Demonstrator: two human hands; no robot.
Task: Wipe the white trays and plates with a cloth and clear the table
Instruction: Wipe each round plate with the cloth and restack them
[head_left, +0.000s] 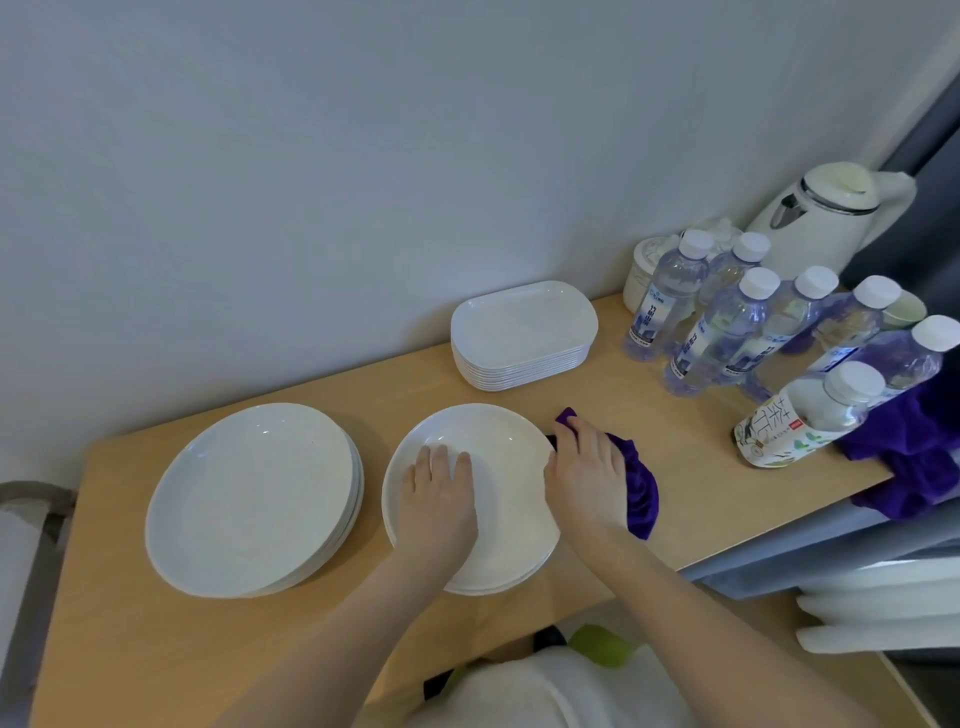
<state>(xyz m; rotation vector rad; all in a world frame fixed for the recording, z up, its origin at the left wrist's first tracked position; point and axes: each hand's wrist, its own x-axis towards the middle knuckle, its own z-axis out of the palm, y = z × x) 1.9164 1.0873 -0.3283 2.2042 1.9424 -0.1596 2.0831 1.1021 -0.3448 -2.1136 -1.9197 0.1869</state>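
Note:
Two stacks of round white plates lie on the wooden table (130, 649): a larger stack (249, 499) at the left and a smaller stack (498, 447) in the middle. My left hand (439, 499) presses flat on the top plate of the middle stack. My right hand (584, 478) rests on a purple cloth (641, 493) at that stack's right rim, fingers bent over the cloth. A stack of white rectangular trays (522, 332) stands behind, near the wall.
Several water bottles (727, 327) crowd the right part of the table, with a labelled tea bottle (789, 426) lying in front. A white kettle (826, 218) and a lidded jar (641, 275) stand behind them. More purple cloth (914, 457) hangs over the right edge.

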